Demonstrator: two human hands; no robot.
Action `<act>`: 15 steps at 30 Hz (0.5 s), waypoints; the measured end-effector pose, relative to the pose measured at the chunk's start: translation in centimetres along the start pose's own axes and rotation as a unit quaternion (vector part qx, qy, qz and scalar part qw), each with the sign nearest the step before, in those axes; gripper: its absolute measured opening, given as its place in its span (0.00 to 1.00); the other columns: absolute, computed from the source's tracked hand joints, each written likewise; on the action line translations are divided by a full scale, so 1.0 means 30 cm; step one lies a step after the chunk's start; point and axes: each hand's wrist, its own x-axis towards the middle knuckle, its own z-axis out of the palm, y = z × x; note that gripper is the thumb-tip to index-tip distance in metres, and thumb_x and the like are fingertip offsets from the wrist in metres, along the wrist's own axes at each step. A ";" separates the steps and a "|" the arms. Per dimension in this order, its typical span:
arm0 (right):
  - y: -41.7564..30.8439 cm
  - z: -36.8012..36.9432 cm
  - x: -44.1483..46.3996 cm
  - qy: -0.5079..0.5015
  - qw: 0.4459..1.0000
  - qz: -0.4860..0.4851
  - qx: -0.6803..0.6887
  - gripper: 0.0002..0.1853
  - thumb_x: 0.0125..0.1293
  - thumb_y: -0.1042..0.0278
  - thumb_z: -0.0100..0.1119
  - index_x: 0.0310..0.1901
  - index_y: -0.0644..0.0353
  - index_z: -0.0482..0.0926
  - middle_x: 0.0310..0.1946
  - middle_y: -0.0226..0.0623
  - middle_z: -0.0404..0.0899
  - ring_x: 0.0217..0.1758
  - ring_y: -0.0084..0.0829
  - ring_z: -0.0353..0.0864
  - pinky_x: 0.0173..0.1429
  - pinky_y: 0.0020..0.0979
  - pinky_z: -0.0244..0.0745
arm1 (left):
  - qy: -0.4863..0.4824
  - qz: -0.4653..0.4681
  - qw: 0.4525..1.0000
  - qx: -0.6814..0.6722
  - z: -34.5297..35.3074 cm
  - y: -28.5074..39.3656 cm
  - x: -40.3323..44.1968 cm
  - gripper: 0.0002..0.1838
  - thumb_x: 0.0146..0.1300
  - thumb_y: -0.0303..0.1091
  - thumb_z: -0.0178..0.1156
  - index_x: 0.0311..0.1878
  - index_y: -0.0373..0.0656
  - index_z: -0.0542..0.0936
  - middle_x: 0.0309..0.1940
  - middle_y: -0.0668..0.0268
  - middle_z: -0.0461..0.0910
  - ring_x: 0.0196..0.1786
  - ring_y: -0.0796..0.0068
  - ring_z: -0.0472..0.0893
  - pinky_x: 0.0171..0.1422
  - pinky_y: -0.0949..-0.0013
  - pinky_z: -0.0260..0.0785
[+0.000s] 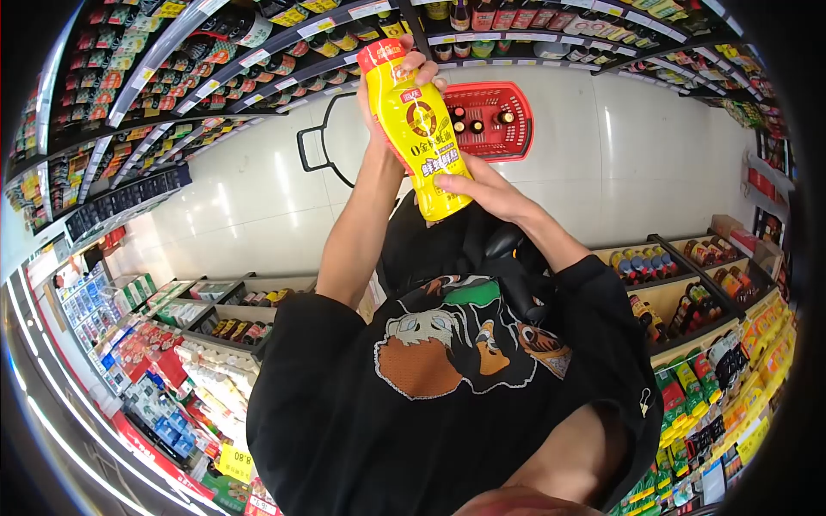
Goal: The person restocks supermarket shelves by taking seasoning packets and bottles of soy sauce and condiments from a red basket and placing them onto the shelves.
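Observation:
A yellow squeeze bottle of oyster sauce (419,129) with a red cap is held up, tilted, in front of my chest. My left hand (404,73) wraps around its upper part just below the cap, fingertips showing on the right side. Lower down, my right hand (486,189) grips the bottle near its base, thumb lying on the front label. Both hands are closed on it. Beyond the bottle, a red shopping basket (521,120) stands on the floor with several dark bottles inside; the oyster sauce bottle hides part of it.
The basket's black pull handle (314,150) extends left above the pale tiled floor (258,193). Shelves of bottled sauces (301,69) curve across the far side. Low shelves with jars and bottles (688,275) stand to the right, and stacked packaged goods (163,370) to the left.

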 end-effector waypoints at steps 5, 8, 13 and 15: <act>-0.005 0.010 0.013 0.082 0.992 -0.051 -0.081 0.32 0.73 0.59 0.65 0.70 0.65 0.64 0.59 0.36 0.79 0.61 0.25 0.78 0.65 0.33 0.73 | 0.148 -0.023 0.976 0.156 0.106 0.063 0.002 0.36 0.75 0.65 0.46 0.63 0.37 0.72 0.47 0.62 0.78 0.50 0.62 0.79 0.60 0.53 0.74; -0.014 0.014 0.017 0.114 0.984 -0.080 -0.112 0.34 0.71 0.58 0.68 0.70 0.66 0.65 0.57 0.37 0.80 0.59 0.27 0.80 0.63 0.32 0.74 | 0.225 -0.053 0.854 0.466 0.143 0.099 -0.004 0.33 0.78 0.61 0.46 0.62 0.37 0.72 0.46 0.59 0.82 0.48 0.63 0.82 0.59 0.60 0.77; -0.019 -0.051 0.004 0.180 0.955 -0.065 -0.224 0.35 0.66 0.53 0.73 0.67 0.65 0.70 0.55 0.40 0.82 0.58 0.29 0.81 0.63 0.32 0.75 | 0.206 -0.059 0.670 0.711 0.200 0.183 0.042 0.26 0.70 0.51 0.66 0.53 0.33 0.82 0.40 0.64 0.86 0.41 0.80 0.82 0.48 0.76 0.73; -0.034 -0.082 -0.002 0.185 0.950 -0.071 -0.240 0.36 0.65 0.53 0.73 0.67 0.65 0.70 0.55 0.39 0.82 0.59 0.29 0.81 0.64 0.33 0.74 | 0.158 -0.106 0.616 0.764 0.226 0.241 0.072 0.26 0.68 0.51 0.68 0.54 0.35 0.82 0.40 0.66 0.86 0.39 0.82 0.80 0.47 0.76 0.72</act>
